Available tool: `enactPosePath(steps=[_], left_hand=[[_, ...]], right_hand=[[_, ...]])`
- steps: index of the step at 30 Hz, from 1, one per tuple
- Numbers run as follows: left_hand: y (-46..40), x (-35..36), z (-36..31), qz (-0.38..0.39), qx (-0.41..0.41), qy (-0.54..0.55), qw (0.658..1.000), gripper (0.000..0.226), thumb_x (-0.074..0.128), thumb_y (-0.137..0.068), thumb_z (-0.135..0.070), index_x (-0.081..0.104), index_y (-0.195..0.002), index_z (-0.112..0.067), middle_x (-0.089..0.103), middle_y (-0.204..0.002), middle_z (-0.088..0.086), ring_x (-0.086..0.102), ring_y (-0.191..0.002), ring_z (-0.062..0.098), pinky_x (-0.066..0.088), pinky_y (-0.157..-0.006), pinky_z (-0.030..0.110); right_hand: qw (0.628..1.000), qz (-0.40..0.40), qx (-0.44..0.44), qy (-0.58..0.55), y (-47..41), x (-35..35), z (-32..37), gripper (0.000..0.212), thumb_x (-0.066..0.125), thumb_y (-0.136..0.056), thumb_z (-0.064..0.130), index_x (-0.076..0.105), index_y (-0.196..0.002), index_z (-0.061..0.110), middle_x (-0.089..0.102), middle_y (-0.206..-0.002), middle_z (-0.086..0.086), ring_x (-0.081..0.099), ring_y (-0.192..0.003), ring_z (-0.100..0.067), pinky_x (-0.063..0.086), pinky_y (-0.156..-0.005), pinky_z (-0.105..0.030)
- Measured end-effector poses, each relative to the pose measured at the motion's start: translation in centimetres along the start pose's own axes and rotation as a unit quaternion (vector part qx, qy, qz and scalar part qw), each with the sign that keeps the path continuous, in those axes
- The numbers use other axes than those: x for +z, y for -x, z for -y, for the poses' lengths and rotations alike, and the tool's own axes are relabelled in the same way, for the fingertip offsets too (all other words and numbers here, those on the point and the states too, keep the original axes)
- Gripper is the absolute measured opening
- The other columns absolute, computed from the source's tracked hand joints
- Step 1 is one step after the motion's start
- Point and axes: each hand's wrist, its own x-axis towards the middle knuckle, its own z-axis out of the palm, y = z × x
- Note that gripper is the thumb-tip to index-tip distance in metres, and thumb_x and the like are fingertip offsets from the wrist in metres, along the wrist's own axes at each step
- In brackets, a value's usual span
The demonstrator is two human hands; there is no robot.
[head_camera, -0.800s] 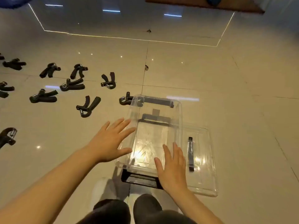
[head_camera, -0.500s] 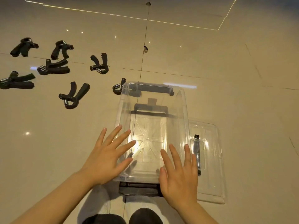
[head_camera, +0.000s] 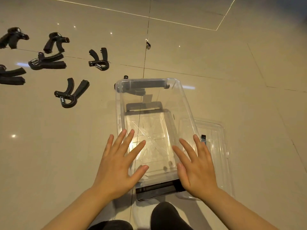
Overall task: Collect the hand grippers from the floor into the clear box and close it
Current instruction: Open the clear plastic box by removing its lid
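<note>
clear box (head_camera: 150, 103) now nearer; both hands still spread flat.

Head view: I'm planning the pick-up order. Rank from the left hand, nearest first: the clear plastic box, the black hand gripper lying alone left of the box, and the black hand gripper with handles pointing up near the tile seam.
From the left hand:
1. Clear plastic box, under its fingertips.
2. Lone black hand gripper, ahead-left.
3. Seam-side black hand gripper, farther ahead.
</note>
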Motion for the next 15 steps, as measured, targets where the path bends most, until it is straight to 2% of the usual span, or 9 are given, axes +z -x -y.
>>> enactPosePath(steps=[4, 7, 9, 11, 13, 15], left_hand=[[1.1, 0.3, -1.5, -0.016, 0.052, -0.010, 0.998, 0.069, 0.027, -0.087, -0.070, 0.033, -0.144, -0.031, 0.027, -0.154, 0.005, 0.016, -0.144, 0.029, 0.008, -0.114, 0.052], [1.7, 0.1, -1.6, -0.049, 0.117, -0.007, 0.992, 0.069, 0.033, -0.088, -0.068, 0.039, -0.142, -0.026, 0.037, -0.149, 0.004, 0.034, -0.137, 0.026, 0.014, -0.115, 0.050], [1.6, -0.4, -1.4, -0.083, 0.158, 0.020, 0.984, 0.061, 0.042, -0.089, -0.060, 0.047, -0.137, -0.023, 0.046, -0.142, 0.003, 0.051, -0.124, 0.022, 0.024, -0.113, 0.046], [0.2, -1.4, -0.8, -0.130, 0.195, 0.049, 0.971, 0.050, 0.049, -0.091, -0.047, 0.050, -0.133, -0.021, 0.050, -0.138, 0.006, 0.059, -0.113, 0.019, 0.033, -0.108, 0.045], [-2.4, -2.7, 0.6, -0.156, 0.210, 0.041, 0.964, 0.045, 0.050, -0.092, -0.039, 0.048, -0.132, -0.018, 0.048, -0.139, 0.009, 0.052, -0.121, 0.021, 0.032, -0.108, 0.045], [-5.6, -4.0, 2.9, -0.161, 0.165, -0.010, 0.973, 0.049, 0.046, -0.092, -0.041, 0.045, -0.135, -0.018, 0.040, -0.145, 0.011, 0.038, -0.133, 0.024, 0.024, -0.111, 0.048]], right_hand=[[0.999, 0.011, -0.023, -0.023, -0.6, -0.3, -3.4, 0.047, 0.032, -0.094, 0.036, 0.052, -0.132, 0.018, 0.042, -0.145, -0.010, 0.027, -0.140, -0.034, 0.023, -0.110, -0.057], [0.997, 0.030, -0.065, 0.035, -2.1, -1.5, -6.4, 0.051, 0.029, -0.095, 0.044, 0.040, -0.139, 0.021, 0.028, -0.151, -0.012, 0.027, -0.140, -0.030, 0.015, -0.110, -0.063], [0.996, 0.019, -0.025, 0.081, -3.0, -2.3, -7.2, 0.054, 0.038, -0.090, 0.045, 0.036, -0.139, 0.021, 0.022, -0.152, -0.011, 0.028, -0.139, -0.030, 0.013, -0.109, -0.064], [0.995, -0.003, 0.063, 0.078, -3.3, -3.1, -6.6, 0.056, 0.045, -0.088, 0.041, 0.038, -0.138, 0.019, 0.020, -0.152, -0.011, 0.024, -0.140, -0.031, 0.013, -0.110, -0.062], [0.991, -0.025, 0.128, 0.028, -2.9, -3.8, -4.2, 0.052, 0.045, -0.089, 0.043, 0.040, -0.136, 0.019, 0.021, -0.152, -0.009, 0.022, -0.140, -0.031, 0.016, -0.110, -0.062], [0.990, 0.004, 0.138, -0.040, -2.6, -3.6, -0.3, 0.053, 0.041, -0.090, 0.050, 0.037, -0.136, 0.026, 0.019, -0.152, -0.003, 0.019, -0.142, -0.028, 0.016, -0.111, -0.061]])
